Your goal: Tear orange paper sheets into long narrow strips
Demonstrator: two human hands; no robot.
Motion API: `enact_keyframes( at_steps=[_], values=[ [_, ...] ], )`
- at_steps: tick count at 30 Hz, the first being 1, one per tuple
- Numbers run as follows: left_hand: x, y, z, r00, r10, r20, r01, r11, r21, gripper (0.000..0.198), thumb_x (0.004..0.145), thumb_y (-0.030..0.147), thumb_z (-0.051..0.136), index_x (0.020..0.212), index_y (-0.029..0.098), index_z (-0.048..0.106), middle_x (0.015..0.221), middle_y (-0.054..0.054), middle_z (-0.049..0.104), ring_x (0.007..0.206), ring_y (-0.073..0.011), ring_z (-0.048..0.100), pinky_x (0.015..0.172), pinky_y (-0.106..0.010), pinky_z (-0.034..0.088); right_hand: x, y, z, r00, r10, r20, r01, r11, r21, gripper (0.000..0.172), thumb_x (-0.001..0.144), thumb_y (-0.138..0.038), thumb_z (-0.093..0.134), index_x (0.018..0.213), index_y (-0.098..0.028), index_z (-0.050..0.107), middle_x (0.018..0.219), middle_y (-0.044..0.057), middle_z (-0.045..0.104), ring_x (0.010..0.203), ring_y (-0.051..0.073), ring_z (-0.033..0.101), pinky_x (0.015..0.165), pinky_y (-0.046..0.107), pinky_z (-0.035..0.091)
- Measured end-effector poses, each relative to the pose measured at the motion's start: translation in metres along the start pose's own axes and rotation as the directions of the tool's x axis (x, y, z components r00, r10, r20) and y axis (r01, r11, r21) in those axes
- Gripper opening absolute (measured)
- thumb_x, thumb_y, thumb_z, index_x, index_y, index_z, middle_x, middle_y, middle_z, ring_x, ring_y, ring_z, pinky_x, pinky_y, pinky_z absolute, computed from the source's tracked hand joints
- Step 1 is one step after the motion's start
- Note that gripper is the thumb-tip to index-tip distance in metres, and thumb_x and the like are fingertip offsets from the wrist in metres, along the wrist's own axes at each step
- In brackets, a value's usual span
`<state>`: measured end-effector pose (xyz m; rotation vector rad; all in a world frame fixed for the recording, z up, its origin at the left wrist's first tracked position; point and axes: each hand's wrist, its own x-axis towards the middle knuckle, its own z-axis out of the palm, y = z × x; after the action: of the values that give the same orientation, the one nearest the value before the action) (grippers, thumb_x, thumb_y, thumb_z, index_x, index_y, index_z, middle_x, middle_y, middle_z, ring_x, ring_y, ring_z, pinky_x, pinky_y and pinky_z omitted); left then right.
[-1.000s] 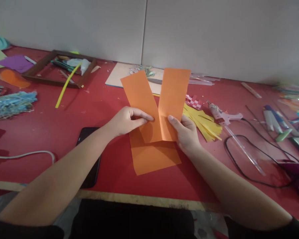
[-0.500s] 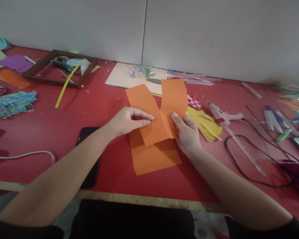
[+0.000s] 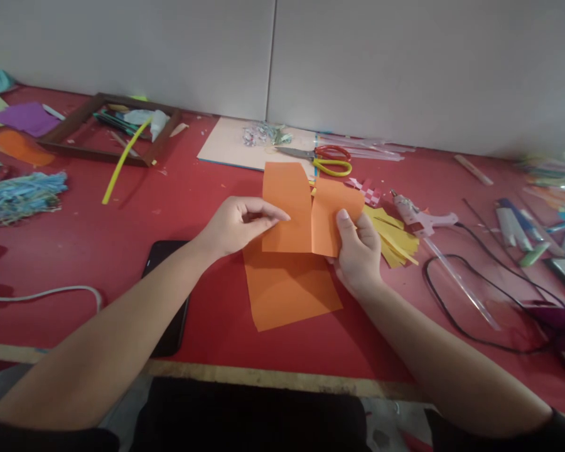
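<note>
A creased orange paper (image 3: 288, 188) is held up over the table, its two panels meeting at an upright fold. My right hand (image 3: 360, 248) grips the right panel, thumb in front and fingers behind. My left hand (image 3: 235, 225) is closed, with thumb and forefinger together in front of the left panel; whether anything is between them is hidden. Beneath lies another orange sheet (image 3: 289, 298) flat on the red table, partly covered by the raised paper.
Scissors (image 3: 332, 164) rest on a pale board (image 3: 226, 141) behind the paper. Yellow strips (image 3: 395, 242) and a pink glue gun (image 3: 421, 216) with a looping black cord lie right. A black phone (image 3: 172, 326) is under my left forearm; a brown frame (image 3: 73, 129) lies far left.
The raised orange paper has turned more upright and its right panel has tipped lower, uncovering the scissors' red and yellow handles. My right hand has shifted slightly right.
</note>
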<state>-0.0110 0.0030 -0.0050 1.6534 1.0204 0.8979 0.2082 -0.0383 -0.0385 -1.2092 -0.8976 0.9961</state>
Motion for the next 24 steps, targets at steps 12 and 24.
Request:
enact_keyframes(
  at_steps=[12, 24],
  values=[
    [-0.0031, 0.0067, 0.0005, 0.998, -0.056, -0.005, 0.056, 0.998, 0.039, 0.042, 0.071, 0.049, 0.082, 0.105, 0.024, 0.079, 0.11, -0.007, 0.077, 0.06, -0.0115, 0.061, 0.062, -0.027, 0.053, -0.002, -0.0029, 0.0016, 0.981, -0.19, -0.049, 0.189, 0.982, -0.02, 0.022, 0.087, -0.051, 0.066, 0.099, -0.032, 0.067, 0.108, -0.001, 0.073, 0.104, 0.022, 0.069, 0.085, 0.037, 0.059],
    [-0.0015, 0.0052, 0.0001, 0.998, -0.067, -0.019, 0.067, 0.998, 0.002, 0.042, 0.07, 0.047, 0.083, 0.105, 0.023, 0.078, 0.108, -0.007, 0.077, 0.056, -0.0095, 0.057, 0.055, -0.025, 0.048, -0.0008, -0.0045, 0.0007, 0.987, -0.147, -0.058, 0.147, 0.989, -0.008, 0.026, 0.087, -0.052, 0.064, 0.104, -0.032, 0.065, 0.104, 0.001, 0.073, 0.105, 0.024, 0.07, 0.076, 0.036, 0.061]
  ],
)
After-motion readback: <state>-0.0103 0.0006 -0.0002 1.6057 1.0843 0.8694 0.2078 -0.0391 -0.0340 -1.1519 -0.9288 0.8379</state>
